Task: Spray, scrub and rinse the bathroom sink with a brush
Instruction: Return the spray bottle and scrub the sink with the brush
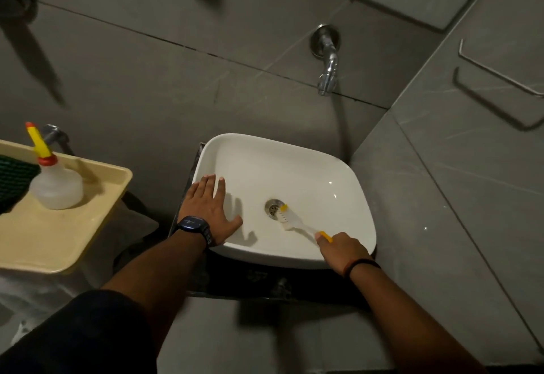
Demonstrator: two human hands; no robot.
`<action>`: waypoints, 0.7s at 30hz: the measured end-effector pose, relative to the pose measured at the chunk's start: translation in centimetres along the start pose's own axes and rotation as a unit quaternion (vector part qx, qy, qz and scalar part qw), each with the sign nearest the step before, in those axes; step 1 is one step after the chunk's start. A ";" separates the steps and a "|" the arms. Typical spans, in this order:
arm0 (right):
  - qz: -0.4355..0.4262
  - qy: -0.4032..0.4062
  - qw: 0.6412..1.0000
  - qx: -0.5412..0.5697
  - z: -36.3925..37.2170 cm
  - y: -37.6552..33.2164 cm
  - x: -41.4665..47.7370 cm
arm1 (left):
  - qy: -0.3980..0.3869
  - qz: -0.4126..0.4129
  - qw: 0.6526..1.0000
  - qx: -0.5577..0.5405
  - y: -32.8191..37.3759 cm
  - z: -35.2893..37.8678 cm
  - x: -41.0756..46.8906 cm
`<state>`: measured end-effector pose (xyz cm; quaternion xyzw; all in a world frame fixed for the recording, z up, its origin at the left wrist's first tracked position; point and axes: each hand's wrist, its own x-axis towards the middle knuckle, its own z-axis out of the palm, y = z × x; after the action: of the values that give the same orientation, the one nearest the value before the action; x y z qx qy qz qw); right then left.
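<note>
Scrubbing around the drain (pixel 273 208) goes best with short, firm strokes, bristles flat against the sink (pixel 338 173). The right hand (pixel 343 251) grips the brush (pixel 290 220) by its handle, arm reaching from the near rim; the left hand (pixel 207 204) lies open, fingers spread, bracing on the left rim.

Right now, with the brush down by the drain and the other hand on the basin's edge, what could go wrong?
1. The brush head sits right at the open drain; its bristles could catch in the grate.
2. The left hand lies flat on the sink rim; if the rim is wet, it might slip inward.
3. The right hand holds only the handle's end, so hard scrubbing could twist the brush loose.
</note>
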<state>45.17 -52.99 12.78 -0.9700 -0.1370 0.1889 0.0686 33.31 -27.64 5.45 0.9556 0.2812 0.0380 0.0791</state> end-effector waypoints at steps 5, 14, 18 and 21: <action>-0.083 -0.082 0.993 0.026 0.9 -1.6 -1.5 | 0.006 0.004 1.000 -0.007 0.0 -0.1 -0.1; 0.027 0.056 0.998 0.016 1.4 -4.9 1.7 | 0.017 0.007 1.000 -0.021 0.0 0.1 -0.1; -0.096 -0.038 0.995 0.015 2.7 -5.5 1.1 | 0.017 0.012 1.000 -0.016 -0.1 0.1 -0.1; -0.103 -0.005 0.995 -0.002 3.1 -5.9 1.5 | 0.014 0.012 1.000 -0.013 0.0 0.1 0.0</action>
<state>43.88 -46.68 10.55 -0.9501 -0.2364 0.1851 0.0850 33.31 -27.64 5.35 0.9570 0.2707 0.0563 0.0872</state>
